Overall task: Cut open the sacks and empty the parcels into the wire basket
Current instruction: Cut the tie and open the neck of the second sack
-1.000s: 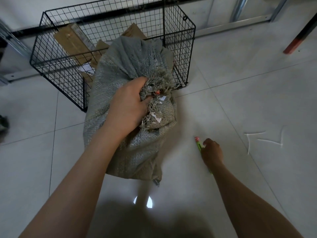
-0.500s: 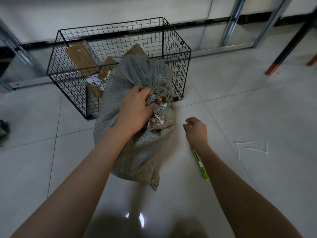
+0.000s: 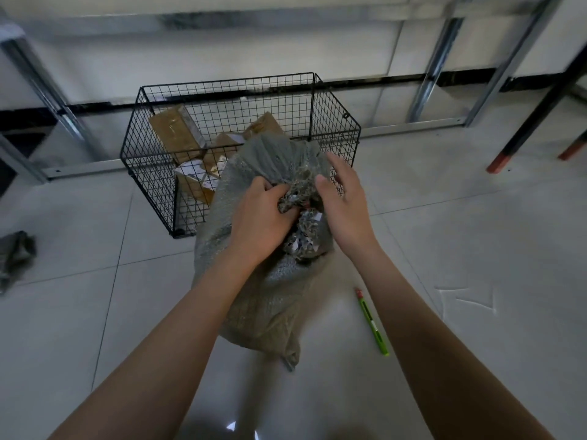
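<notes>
On the pale tiled floor (image 3: 476, 249), the black wire basket (image 3: 149, 173) holds brown cardboard parcels (image 3: 173, 134); your left grip (image 3: 260, 214) clamps the grey woven sack (image 3: 270, 296) leaning against it, your right grip (image 3: 346, 211) spread apart alongside; a slim green cutter (image 3: 371, 322) lies near right.

crumpled grey rag (image 3: 16, 254) on floor (image 3: 476, 242)

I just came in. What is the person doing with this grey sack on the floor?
A person works on a grey woven sack right in front of the black wire basket. The left hand grips the sack's frayed, bunched mouth; the right hand, fingers straight, is at the mouth beside it. The green cutter lies on the floor, in neither hand. Cardboard parcels are in the basket.
</notes>
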